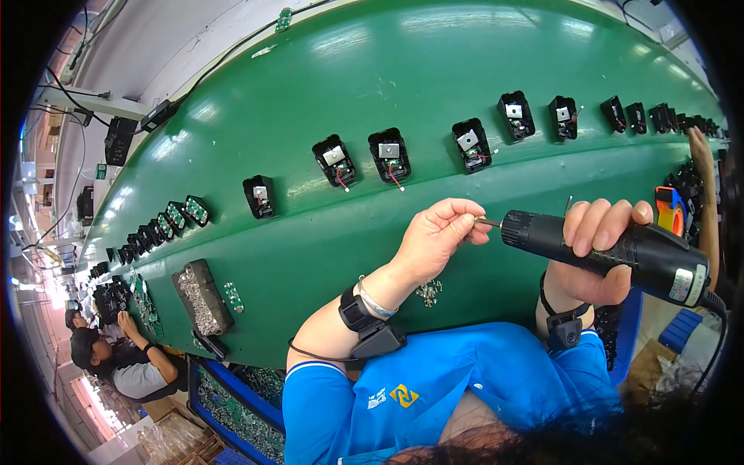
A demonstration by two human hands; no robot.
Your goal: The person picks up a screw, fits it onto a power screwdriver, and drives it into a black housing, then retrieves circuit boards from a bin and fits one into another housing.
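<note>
A black corded electric screwdriver (pixel 659 263) lies nearly level in my right hand (pixel 593 232), whose fingers wrap over its body. Its thin bit points left, to the pinched thumb and fingertips of my left hand (pixel 430 244). Anything small held at the bit's tip is hidden by those fingers. Below my left hand, a little heap of screws (pixel 428 292) rests on the green bench. Beyond both hands stand open black plastic housings (pixel 390 153), several with a metal plate and red-and-white wires inside; neither hand touches them.
At the left is a dark tray (pixel 222 298) full of small metal parts, beside a green circuit board (pixel 233 297). Housings continue in a row toward both ends. An orange tape dispenser (pixel 668 211) is at the right. Co-workers (pixel 143 372) sit left; another person's arm (pixel 704 186) reaches in right.
</note>
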